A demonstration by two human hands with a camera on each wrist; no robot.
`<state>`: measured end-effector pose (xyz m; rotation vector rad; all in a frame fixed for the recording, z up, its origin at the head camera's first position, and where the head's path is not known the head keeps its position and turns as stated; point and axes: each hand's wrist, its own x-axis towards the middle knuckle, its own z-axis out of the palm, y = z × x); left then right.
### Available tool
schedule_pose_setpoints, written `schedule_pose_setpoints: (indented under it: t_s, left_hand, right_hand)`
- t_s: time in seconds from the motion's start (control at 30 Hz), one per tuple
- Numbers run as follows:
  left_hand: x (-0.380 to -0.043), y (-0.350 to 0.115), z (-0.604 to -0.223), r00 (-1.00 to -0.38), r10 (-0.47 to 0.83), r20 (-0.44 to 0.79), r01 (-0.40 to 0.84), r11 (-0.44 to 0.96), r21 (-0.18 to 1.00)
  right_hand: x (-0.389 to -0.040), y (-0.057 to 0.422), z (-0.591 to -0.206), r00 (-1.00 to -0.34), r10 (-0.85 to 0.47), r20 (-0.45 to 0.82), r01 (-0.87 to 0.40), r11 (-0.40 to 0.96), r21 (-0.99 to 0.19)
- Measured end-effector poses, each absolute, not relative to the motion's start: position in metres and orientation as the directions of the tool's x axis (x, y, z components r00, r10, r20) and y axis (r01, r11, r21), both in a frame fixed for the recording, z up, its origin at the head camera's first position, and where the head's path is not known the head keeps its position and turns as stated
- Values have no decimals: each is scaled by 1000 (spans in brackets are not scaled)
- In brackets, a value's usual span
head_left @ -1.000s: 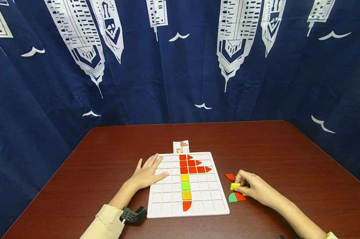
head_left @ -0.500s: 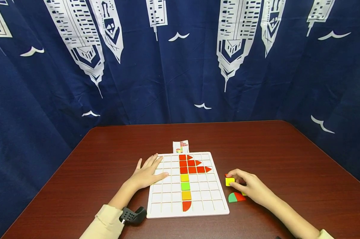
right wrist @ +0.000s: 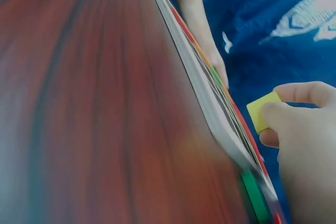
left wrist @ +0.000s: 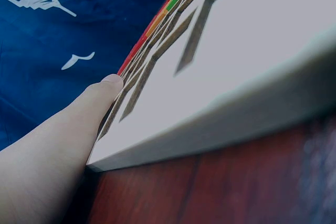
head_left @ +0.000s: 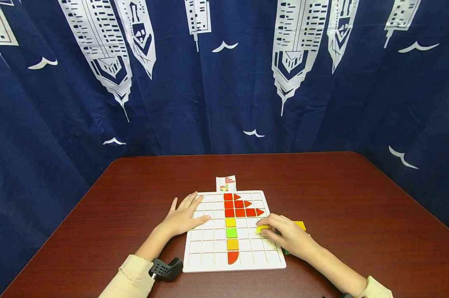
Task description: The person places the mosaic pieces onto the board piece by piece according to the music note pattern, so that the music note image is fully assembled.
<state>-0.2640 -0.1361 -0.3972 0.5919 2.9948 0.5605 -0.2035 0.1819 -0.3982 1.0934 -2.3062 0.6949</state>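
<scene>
Yellow tile [right wrist: 256, 112] moved leftward, pinched in right hand [head_left: 290, 236], face tilted, long axis unclear

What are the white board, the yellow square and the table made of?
White board: maybe painted wood; smooth pale top, brown grooves like bare wood, though plastic is possible.
Yellow square: painted wood or plastic; flat, even colour, can't tell which.
Table: wood or a wood-look covering; reddish brown, dark grain streaks.
</scene>
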Motion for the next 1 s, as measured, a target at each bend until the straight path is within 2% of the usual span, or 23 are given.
schedule_pose_setpoints:
  t_s: [0.17,0.37,0.67,0.77,1.0]
  left_hand:
    - [-265,-136,-399,-927,374,35,361,861,357]
    - [-265,-135,-400,-929,368,39,357,862,359]
    - [-264,-136,-399,-927,372,40,361,860,361]
    - [-264,-135,-399,-926,374,44,364,858,364]
    - [-264,-136,-398,-928,370,41,359,862,358]
  right_hand:
    - [-201,155,-399,-615,-548,567,-786,487,-381]
    - [-195,126,-398,-597,-613,517,-797,381,-468]
    - [-187,99,-400,-505,-715,484,-846,298,-442]
    - [-185,95,-399,-513,-725,459,-838,308,-451]
    - [-181,91,-395,-579,-719,385,-785,364,-501]
